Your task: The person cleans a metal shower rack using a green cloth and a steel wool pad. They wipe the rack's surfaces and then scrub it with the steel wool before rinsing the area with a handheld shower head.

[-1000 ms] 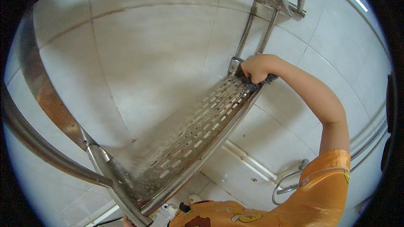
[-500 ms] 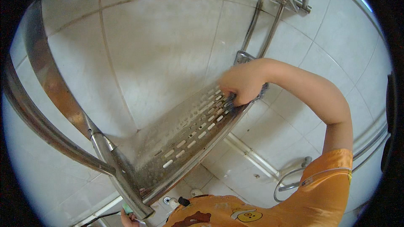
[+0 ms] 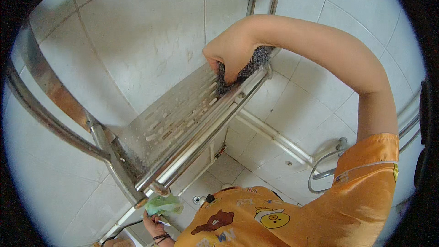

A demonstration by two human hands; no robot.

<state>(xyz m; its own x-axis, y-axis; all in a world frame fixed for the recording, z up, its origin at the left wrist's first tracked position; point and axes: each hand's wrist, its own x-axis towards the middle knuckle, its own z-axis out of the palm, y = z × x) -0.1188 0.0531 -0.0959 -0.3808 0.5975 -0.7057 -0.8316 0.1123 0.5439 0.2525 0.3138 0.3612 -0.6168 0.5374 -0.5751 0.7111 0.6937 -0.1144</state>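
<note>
A metal wall shelf (image 3: pixel 145 150) with rows of slots runs slantwise along the tiled wall, its surface wet and stained. My right hand (image 3: pixel 235 52) is closed round a dark grey, foam-flecked scouring pad (image 3: pixel 259 60) and presses it on the shelf's far right part. Low at the left, below the shelf's near end, my left hand (image 3: pixel 153 225) has its fingers bent at a light green, crumpled, see-through piece (image 3: pixel 165 205), which it seems to hold. A small white strip (image 3: pixel 163 222) shows at its fingers. The rail end partly covers the green piece.
Two curved metal bars (image 3: pixel 50 119) rise at the shelf's left end. A round front rail (image 3: pixel 201 136) edges the shelf. White pipes (image 3: pixel 274 139) run along the wall below, and a floor drain (image 3: pixel 197 200) lies near my shirt. At right hangs a looped hose (image 3: pixel 315 174).
The view has shifted, so the upper shelf has left it and more of the floor shows. My right hand remains on the pad over the shelf. My left hand and the green piece show more fully.
</note>
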